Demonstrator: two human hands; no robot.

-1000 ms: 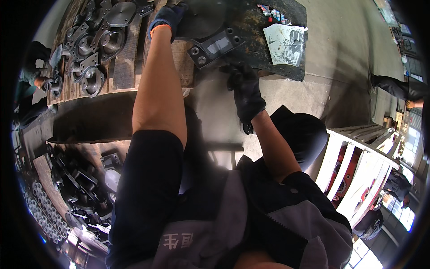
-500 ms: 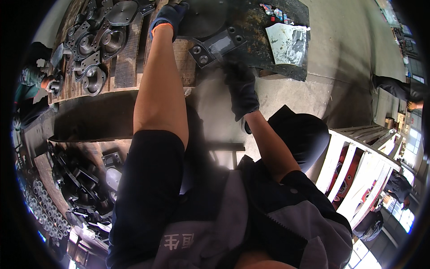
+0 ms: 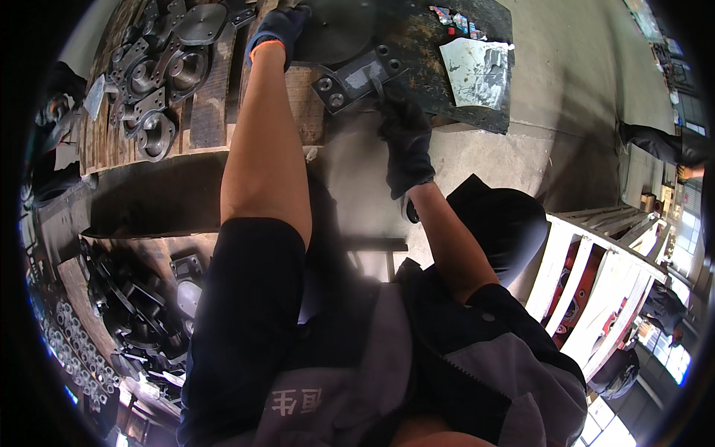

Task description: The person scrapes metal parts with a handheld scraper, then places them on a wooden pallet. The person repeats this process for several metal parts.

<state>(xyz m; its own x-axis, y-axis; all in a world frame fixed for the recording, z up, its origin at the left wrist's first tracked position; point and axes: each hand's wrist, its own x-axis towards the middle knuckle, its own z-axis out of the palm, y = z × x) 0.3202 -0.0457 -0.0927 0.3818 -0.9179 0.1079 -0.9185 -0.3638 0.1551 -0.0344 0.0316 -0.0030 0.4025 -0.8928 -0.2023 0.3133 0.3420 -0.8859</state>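
Note:
A dark, round metal plate [image 3: 335, 30] lies at the table's near edge. Its bracket arm [image 3: 361, 78] reaches toward me, with bolt holes at both ends and a pale, bare patch between. Gloved in dark blue with an orange cuff, my left hand [image 3: 279, 33] is closed at the plate's left edge; its fingertips are partly hidden at the picture's top. My right hand [image 3: 406, 141], in a black glove, is closed round a slim tool [image 3: 378, 86]. The tool's thin tip shows against the bracket's near side; the rest is hidden in the glove.
Machined metal parts [image 3: 160, 74] crowd the wooden pallet top at left. A stained white sheet [image 3: 477, 73] and small packets [image 3: 462, 24] lie at right on the dark table. Lower left are more black parts [image 3: 138, 298]; at right stands a white slatted crate [image 3: 596, 290].
My right hand has shifted slightly right, and the tool's tip shows more plainly beside the bracket. A co-worker's hand at far left has drawn back from the parts. My left hand stays put.

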